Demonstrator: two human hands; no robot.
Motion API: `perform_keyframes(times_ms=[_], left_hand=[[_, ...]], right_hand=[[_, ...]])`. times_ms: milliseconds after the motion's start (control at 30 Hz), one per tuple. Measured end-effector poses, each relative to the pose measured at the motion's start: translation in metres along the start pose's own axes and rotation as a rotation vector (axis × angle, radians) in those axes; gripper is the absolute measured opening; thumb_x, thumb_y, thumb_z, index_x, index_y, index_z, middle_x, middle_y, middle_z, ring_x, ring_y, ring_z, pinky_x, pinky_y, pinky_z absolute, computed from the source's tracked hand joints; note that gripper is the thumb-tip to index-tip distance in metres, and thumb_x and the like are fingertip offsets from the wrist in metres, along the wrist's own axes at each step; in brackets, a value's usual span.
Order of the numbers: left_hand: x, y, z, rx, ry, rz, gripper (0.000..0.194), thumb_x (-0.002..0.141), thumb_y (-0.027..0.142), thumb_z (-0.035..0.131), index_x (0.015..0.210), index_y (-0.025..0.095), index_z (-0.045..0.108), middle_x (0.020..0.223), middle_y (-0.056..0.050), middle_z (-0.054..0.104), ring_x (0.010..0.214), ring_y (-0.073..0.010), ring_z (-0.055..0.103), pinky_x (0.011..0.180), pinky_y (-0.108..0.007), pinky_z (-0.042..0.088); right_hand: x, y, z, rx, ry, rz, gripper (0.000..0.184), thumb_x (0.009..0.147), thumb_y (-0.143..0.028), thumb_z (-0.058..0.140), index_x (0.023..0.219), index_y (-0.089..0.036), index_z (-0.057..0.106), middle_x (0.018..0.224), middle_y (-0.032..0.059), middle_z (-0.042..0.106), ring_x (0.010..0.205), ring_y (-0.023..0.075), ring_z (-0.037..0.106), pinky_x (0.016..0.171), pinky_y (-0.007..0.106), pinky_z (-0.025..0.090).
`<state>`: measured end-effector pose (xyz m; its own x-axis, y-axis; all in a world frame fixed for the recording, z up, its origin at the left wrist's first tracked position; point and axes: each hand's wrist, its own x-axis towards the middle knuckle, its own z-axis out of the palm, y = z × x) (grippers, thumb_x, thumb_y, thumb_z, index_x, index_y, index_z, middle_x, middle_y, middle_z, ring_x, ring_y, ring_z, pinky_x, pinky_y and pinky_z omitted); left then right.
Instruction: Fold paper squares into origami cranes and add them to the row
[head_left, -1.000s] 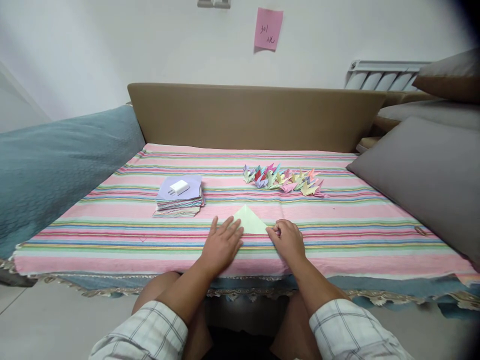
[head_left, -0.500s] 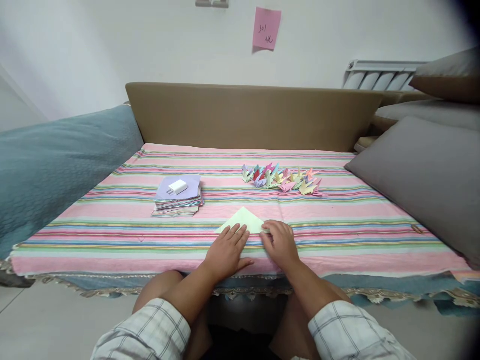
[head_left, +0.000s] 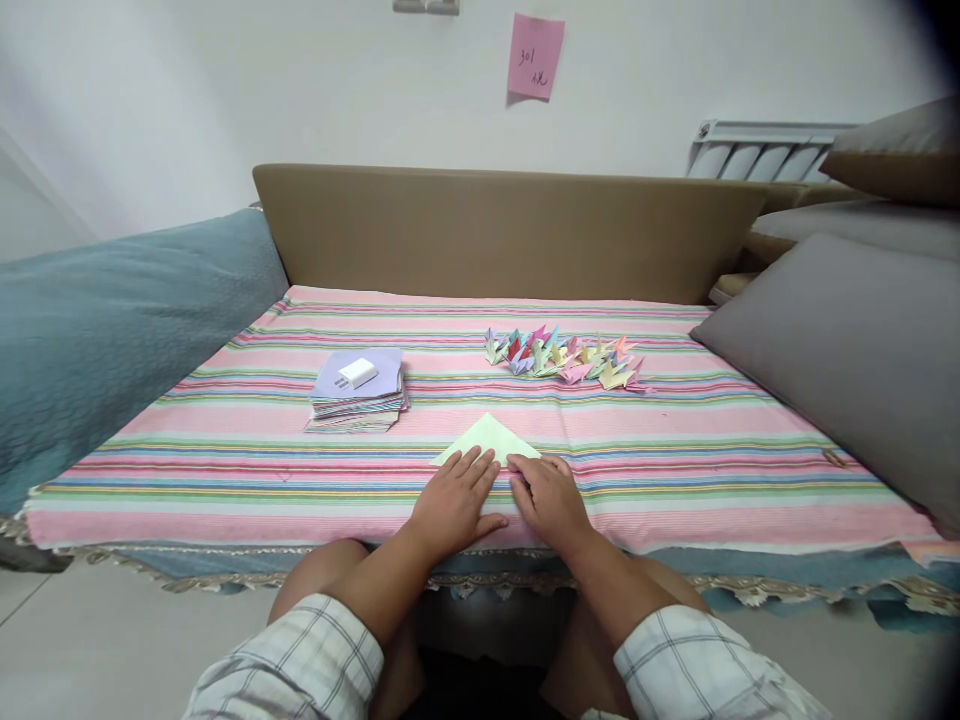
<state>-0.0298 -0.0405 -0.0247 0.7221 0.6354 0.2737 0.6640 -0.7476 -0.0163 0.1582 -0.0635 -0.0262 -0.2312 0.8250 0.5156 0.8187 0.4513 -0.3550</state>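
A pale green sheet of paper (head_left: 487, 435), folded into a triangle, lies on the striped cloth with its point away from me. My left hand (head_left: 459, 500) rests flat on its lower left part, fingers stretched out and thumb apart. At the lower right edge, my right hand (head_left: 551, 497) touches the paper with bent fingers, its index fingertip near the middle of the fold. Thumb and index finger stand apart there. Both hands cover parts of the triangle's long edge.
Left of the paper is a stack of coloured paper squares (head_left: 356, 405) topped by a white charger plug (head_left: 357, 374). Several folded paper cranes (head_left: 562, 358) are grouped beyond it to the right. A grey cushion (head_left: 847, 350) borders the striped cloth (head_left: 225, 440).
My right hand has slid left along the paper's lower edge, from the right corner towards the middle. My left hand and the paper have stayed in place.
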Motion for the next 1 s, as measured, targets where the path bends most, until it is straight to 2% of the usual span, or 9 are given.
perform_keyframes(times_ms=[300,467,800,1000], left_hand=[[0.0,0.0,-0.001,-0.019,0.005,-0.003,0.072,0.08,0.064,0.045,0.136,0.019,0.04,0.143,-0.011,0.041,0.133,-0.0285,0.033,0.109,-0.045,0.026],[0.0,-0.001,-0.001,-0.029,0.004,-0.008,0.072,0.081,0.064,0.044,0.136,0.019,0.04,0.143,-0.01,0.041,0.133,-0.0286,0.033,0.109,-0.046,0.026],[-0.004,-0.006,-0.004,-0.025,0.001,-0.046,0.073,0.079,0.065,0.046,0.134,0.018,0.043,0.142,-0.011,0.041,0.132,-0.0309,0.034,0.108,-0.048,0.028],[-0.013,-0.015,-0.006,0.019,0.047,-0.137,0.061,0.082,0.057,0.05,0.128,0.018,0.052,0.14,-0.013,0.043,0.13,-0.0324,0.037,0.106,-0.049,0.033]], right_hand=[[-0.002,0.015,-0.006,-0.096,0.081,0.136,0.024,0.088,-0.024,0.044,0.105,-0.019,0.06,0.089,0.0043,0.071,0.083,0.019,0.063,0.087,0.034,0.035],[-0.003,0.023,-0.009,-0.125,0.078,0.216,0.024,0.087,-0.022,0.043,0.103,-0.019,0.061,0.089,0.0042,0.071,0.086,0.0197,0.063,0.087,0.034,0.035],[-0.002,0.025,-0.008,-0.125,0.054,0.238,0.025,0.086,-0.022,0.043,0.101,-0.019,0.062,0.091,0.005,0.07,0.085,0.0206,0.061,0.082,0.034,0.036],[-0.002,0.026,-0.007,-0.088,0.046,0.264,0.025,0.085,-0.023,0.043,0.101,-0.02,0.062,0.088,0.0038,0.069,0.084,0.0203,0.06,0.082,0.033,0.036]])
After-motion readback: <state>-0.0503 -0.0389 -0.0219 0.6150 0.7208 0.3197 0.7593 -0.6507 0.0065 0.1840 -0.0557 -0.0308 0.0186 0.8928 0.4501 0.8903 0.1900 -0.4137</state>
